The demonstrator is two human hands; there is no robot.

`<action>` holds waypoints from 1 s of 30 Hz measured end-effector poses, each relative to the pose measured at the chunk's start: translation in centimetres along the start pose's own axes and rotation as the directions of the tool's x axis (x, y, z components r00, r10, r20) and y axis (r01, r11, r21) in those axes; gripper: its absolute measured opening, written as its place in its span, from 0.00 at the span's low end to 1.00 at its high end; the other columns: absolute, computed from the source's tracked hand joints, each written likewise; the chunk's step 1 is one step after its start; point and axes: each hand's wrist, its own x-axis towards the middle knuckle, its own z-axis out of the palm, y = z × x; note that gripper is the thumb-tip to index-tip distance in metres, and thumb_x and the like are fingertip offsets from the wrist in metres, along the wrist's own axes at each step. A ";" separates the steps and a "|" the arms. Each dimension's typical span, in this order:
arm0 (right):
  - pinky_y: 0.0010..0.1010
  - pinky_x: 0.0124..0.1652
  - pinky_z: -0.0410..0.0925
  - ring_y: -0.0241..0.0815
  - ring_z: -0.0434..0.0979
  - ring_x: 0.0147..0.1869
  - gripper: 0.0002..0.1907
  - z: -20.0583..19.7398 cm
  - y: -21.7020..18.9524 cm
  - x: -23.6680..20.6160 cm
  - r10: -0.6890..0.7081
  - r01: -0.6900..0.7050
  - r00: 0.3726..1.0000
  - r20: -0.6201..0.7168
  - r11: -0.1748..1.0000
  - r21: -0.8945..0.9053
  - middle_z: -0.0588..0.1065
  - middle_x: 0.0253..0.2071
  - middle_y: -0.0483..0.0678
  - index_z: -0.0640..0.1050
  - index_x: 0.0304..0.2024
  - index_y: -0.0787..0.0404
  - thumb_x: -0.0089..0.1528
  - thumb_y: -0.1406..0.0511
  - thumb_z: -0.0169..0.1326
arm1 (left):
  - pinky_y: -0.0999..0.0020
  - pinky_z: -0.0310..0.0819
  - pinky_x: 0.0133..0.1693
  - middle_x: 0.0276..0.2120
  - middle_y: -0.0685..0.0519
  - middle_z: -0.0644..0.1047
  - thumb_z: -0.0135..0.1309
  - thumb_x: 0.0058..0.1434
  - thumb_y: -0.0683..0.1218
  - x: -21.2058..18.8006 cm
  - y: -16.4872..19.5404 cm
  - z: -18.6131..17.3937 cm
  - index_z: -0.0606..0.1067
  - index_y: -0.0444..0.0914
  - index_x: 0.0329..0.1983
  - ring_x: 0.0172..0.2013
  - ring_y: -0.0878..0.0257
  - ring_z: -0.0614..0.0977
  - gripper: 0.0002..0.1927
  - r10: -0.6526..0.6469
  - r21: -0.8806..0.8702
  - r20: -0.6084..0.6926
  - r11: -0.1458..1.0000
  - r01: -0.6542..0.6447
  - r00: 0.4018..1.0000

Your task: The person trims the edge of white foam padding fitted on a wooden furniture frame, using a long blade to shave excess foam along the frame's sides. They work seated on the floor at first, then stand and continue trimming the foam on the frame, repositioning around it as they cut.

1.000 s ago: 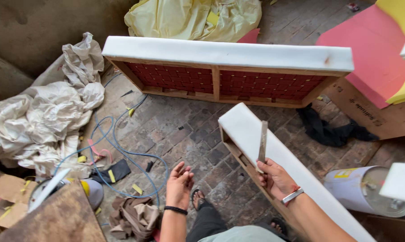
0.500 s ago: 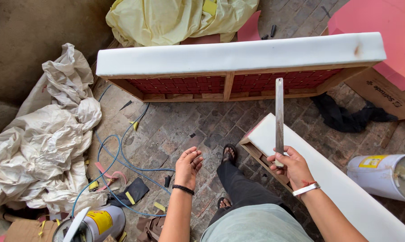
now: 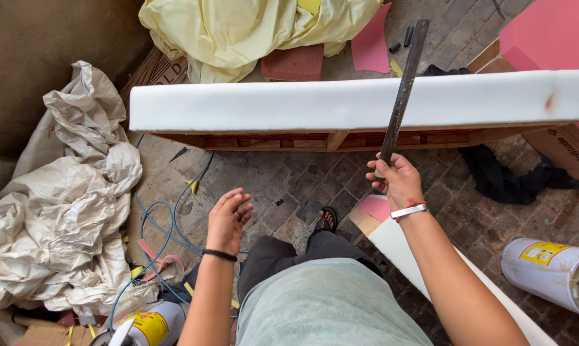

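Note:
My right hand (image 3: 398,178) grips the lower end of a long flat dark metal bar (image 3: 404,88), held up and tilted so its tip crosses a long white foam-covered wooden frame (image 3: 353,102) lying across the brick floor. My left hand (image 3: 228,219) hangs free with fingers loosely spread, holding nothing, a black band on its wrist. A second white foam-covered frame piece (image 3: 405,253) runs under my right forearm, with a pink foam end beside it. My legs and a sandalled foot (image 3: 328,220) show below.
Crumpled white plastic sheeting (image 3: 58,211) fills the left. Yellow cloth (image 3: 251,29) lies at the top, pink foam sheets (image 3: 546,35) at the top right. A blue hose (image 3: 167,224) loops on the bricks. White cans stand at the right (image 3: 549,272) and bottom left (image 3: 148,323).
I have risen higher. My right hand lifted the metal bar up over the long white frame, now tilted. My left hand stayed empty.

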 end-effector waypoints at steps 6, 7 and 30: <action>0.24 0.34 0.70 0.36 0.80 0.37 0.10 6.2 -1.0 4.0 0.001 0.000 1.000 0.025 0.999 -0.042 0.80 0.42 0.47 0.77 0.50 0.59 0.67 0.67 0.56 | 0.69 0.75 0.35 0.41 0.51 0.82 0.52 0.66 0.45 8.7 5.9 2.6 0.75 0.39 0.55 0.35 0.64 0.82 0.15 -0.098 0.075 0.160 0.993 0.087 0.982; 0.24 0.34 0.70 0.36 0.80 0.38 0.10 7.6 -0.7 4.2 -0.001 0.003 1.000 0.028 0.998 -0.060 0.80 0.42 0.47 0.77 0.50 0.59 0.67 0.67 0.56 | 0.70 0.75 0.35 0.41 0.51 0.82 0.51 0.67 0.46 10.2 7.5 2.4 0.76 0.39 0.55 0.34 0.65 0.82 0.15 -0.081 0.054 0.163 0.996 0.073 0.983; 0.25 0.37 0.70 0.36 0.79 0.36 0.09 44.1 0.6 12.1 0.155 -0.009 0.951 0.266 0.879 -0.477 0.81 0.40 0.50 0.79 0.46 0.67 0.64 0.70 0.57 | 0.71 0.73 0.34 0.37 0.53 0.81 0.50 0.67 0.45 29.0 27.2 -14.6 0.76 0.38 0.52 0.32 0.67 0.80 0.13 -0.098 -0.131 0.072 0.986 0.106 0.993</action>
